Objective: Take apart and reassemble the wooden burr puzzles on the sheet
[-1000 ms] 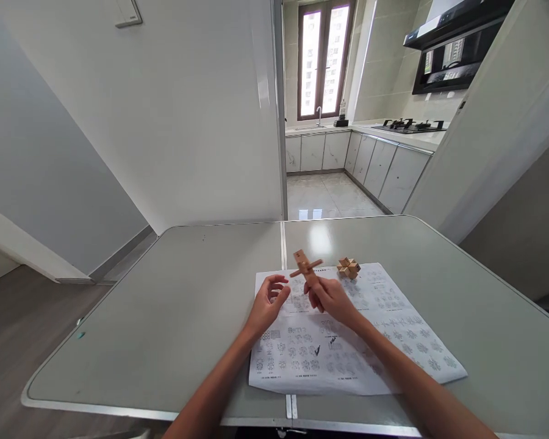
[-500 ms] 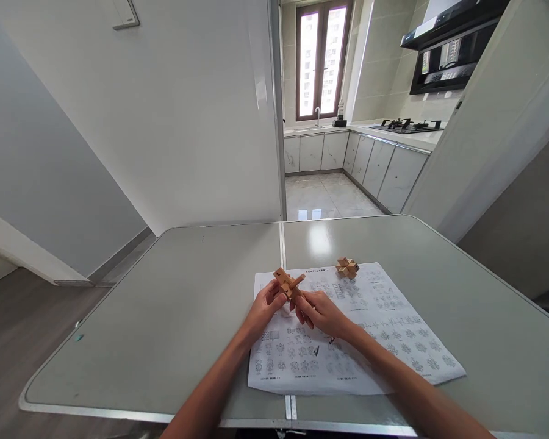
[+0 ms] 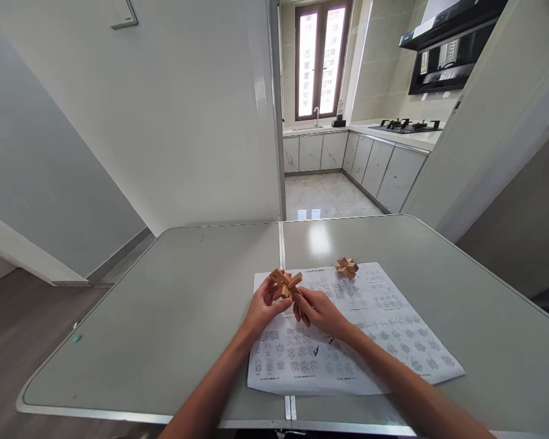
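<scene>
Wooden assembly (image 3: pixel 286 282): crossed bars, one marked with a figure, held up over the far left corner of the printed sheet (image 3: pixel 370 305). The left hand (image 3: pixel 261 306) is clamped on its left side, thumb towards the wearer, apparently to steady it. Fingertips of the right hand (image 3: pixel 319 308) meet its right end; whether they pinch cannot be told. A wooden cluster (image 3: pixel 346 268) stands at the sheet's far edge, presumably clear of both hands. The sheet lies near the table's (image 3: pixel 165 317) near edge, probably for reading.
</scene>
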Motion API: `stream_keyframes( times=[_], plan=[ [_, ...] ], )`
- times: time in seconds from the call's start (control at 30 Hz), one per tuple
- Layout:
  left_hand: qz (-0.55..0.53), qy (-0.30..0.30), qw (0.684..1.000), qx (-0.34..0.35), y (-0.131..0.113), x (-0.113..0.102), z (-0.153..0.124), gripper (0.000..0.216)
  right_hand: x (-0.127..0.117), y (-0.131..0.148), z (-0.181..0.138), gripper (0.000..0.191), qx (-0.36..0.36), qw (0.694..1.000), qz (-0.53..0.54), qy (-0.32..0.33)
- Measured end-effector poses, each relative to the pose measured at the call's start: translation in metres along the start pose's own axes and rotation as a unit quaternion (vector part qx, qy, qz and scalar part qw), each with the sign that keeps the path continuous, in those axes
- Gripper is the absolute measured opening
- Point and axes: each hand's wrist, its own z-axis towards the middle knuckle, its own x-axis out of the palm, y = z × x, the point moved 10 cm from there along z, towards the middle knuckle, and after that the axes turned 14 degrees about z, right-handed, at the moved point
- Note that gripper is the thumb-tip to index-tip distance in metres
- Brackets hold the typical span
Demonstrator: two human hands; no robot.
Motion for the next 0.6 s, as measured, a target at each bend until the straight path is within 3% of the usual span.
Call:
stream_keyframes(
  times=[0.27,0.6],
  plan=[
    [-0.028,-0.038,0.999,-0.003,0.003,-0.008,-0.002,0.079,0.003,0.001,0.001,0.041,-0.001,1.0,0.009,0.007],
    [-0.053,-0.003,0.999,-0.013,0.011,-0.005,0.0,0.08,-0.009,0.009,-0.001,0.044,-0.045,0.993,-0.092,-0.057]
  ],
)
